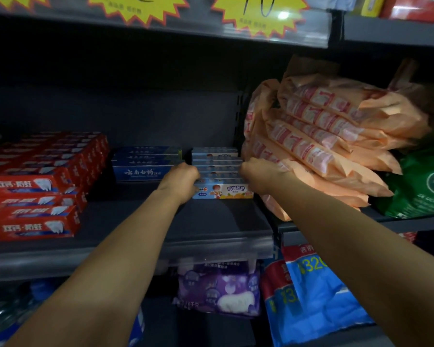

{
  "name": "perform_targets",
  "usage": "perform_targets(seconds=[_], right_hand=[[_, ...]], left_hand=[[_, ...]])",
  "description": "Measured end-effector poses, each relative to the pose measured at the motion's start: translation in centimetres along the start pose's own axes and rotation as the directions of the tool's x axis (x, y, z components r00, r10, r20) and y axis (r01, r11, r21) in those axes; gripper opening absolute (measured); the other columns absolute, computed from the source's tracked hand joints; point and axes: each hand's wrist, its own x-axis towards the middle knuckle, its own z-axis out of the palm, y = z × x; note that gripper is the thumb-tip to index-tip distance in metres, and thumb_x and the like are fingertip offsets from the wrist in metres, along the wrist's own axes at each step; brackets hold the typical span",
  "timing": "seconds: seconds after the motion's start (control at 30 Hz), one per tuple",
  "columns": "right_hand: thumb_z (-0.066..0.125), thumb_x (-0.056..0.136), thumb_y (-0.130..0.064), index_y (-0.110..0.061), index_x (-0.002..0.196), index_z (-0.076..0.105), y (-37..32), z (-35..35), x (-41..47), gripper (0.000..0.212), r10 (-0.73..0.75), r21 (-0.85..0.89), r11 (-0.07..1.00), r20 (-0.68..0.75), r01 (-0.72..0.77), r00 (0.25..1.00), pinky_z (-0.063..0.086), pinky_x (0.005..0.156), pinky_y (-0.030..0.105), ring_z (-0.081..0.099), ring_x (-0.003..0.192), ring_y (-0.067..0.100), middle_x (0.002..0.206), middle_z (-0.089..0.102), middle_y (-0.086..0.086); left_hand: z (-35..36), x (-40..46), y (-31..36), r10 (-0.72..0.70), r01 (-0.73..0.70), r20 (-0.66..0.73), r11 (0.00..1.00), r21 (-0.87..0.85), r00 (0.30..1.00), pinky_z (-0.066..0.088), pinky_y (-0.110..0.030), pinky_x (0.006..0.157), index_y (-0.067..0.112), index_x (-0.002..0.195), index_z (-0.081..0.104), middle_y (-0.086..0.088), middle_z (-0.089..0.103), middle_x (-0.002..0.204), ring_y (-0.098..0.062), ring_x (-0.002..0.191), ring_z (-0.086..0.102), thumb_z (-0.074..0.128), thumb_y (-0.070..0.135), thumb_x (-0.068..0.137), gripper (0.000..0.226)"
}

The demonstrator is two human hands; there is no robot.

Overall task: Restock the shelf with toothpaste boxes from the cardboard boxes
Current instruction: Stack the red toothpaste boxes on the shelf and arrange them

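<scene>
Reaching into grey shelf (135, 246), left hand (181, 182) and right hand (257, 175) clasp opposite ends of pale-blue toothpaste boxes (221, 169), stacked mid-shelf between dark-blue boxes (143, 169) and orange packets (323, 136). Red boxes (35, 186) far left.

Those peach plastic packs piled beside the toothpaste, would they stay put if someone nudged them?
Probably not. The peach packs look soft and crinkly, so likely floppy. They lie slanted in a loose heap overhanging the shelf edge, so a push may slide some off. The right hand already touches them.
</scene>
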Motion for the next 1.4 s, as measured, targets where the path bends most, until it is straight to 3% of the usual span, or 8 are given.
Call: perform_targets(seconds=[0.53,1.1,1.27,1.4], right_hand=[[0.052,0.093,-0.003,-0.007,0.139,0.040,-0.2,0.1,2.4,0.048,0.042,-0.009,0.999,0.055,-0.041,0.998,0.040,0.097,0.034,0.045,0.126,0.032,0.139,0.041,0.016],[0.050,0.092,-0.001,-0.006,0.139,0.040,0.4,1.4,6.2,0.048,0.060,-0.011,0.998,0.057,-0.059,0.997,0.040,0.100,0.037,0.044,0.129,0.033,0.140,0.040,0.017],[0.049,0.094,-0.004,-0.006,0.138,0.041,0.7,1.3,6.0,0.045,0.050,0.007,0.999,0.054,-0.051,0.997,0.042,0.097,0.036,0.046,0.127,0.032,0.141,0.039,0.017],[0.056,0.091,-0.012,-0.008,0.131,0.050,1.5,0.8,6.9,0.041,0.029,0.085,0.996,0.007,-0.029,1.000,0.042,0.094,0.032,0.050,0.121,0.031,0.133,0.047,0.015]], left_hand=[[0.3,2.5,-0.5,-0.050,0.050,0.021,0.999,-0.014,0.999,0.049,-0.037,0.090,0.012,0.120,0.065,-0.014,0.058,0.120,-0.031,0.108,0.057,0.060,0.019,0.093,0.028],[1.1,4.8,-1.3,-0.011,0.009,-0.043,0.999,-0.037,0.999,0.051,-0.039,0.091,0.010,0.115,0.068,-0.014,0.062,0.116,-0.031,0.106,0.059,0.062,0.018,0.092,0.025],[1.0,4.6,-1.5,-0.003,0.002,-0.011,0.998,-0.059,1.000,0.051,-0.037,0.084,0.009,0.109,0.069,-0.013,0.062,0.110,-0.029,0.100,0.060,0.059,0.022,0.094,0.023],[0.2,4.9,-2.2,-0.029,0.018,-0.061,0.983,-0.182,0.998,0.047,-0.033,0.075,0.006,0.099,0.072,-0.011,0.065,0.100,-0.025,0.089,0.059,0.051,0.019,0.098,0.025]])
